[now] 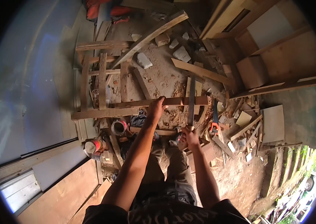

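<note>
My left hand [158,108] is closed over a brown wooden beam [176,101] that lies crosswise in front of me. The beam's left part runs along a rough wooden frame [102,80]. Lower and to the right, my right hand [190,139] grips the pale handle of a long-bladed hand tool [192,91]. Its narrow, straight grey blade points away from me and crosses over the beam's right part; I cannot make out whether it has teeth. Right of the beam's end, a handsaw [215,119] with an orange handle rests among wood scraps.
A loose plank [154,35] slants from the frame toward the back. White blocks [144,60] lie on the dirt floor. Near my left leg stand an open can [118,127] and a red container [93,145]. A wooden cabinet [284,59] is at right; scraps [243,118] lie below it.
</note>
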Demonstrator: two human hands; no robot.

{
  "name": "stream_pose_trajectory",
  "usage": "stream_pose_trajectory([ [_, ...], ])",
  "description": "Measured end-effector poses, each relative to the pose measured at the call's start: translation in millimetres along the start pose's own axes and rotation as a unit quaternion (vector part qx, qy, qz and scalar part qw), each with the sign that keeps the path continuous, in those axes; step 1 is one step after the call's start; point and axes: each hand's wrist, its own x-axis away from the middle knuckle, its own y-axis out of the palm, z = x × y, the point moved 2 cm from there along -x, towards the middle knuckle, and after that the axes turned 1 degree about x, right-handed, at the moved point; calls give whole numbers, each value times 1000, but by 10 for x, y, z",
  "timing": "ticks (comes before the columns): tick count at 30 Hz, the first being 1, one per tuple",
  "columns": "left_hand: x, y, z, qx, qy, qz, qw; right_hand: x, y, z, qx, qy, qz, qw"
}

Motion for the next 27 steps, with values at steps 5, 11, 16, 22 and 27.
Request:
stream_pose_trajectory([
  [5,-152,96,16,-10,28,-21,999,532,111,-1277,92,-179,74,977],
  [11,-133,67,-165,-78,16,-22,997,830,217,-2188,-60,-587,123,798],
  [16,-322,148,-148,12,61,-13,998,-169,-182,203,261,-123,100,952],
  [22,-97,207,-148,-29,42,21,998,166,60,36,225,-73,105,966],
  [27,-185,210,-246,-81,55,29,995,658,290,-1687,159,-410,23,898],
])
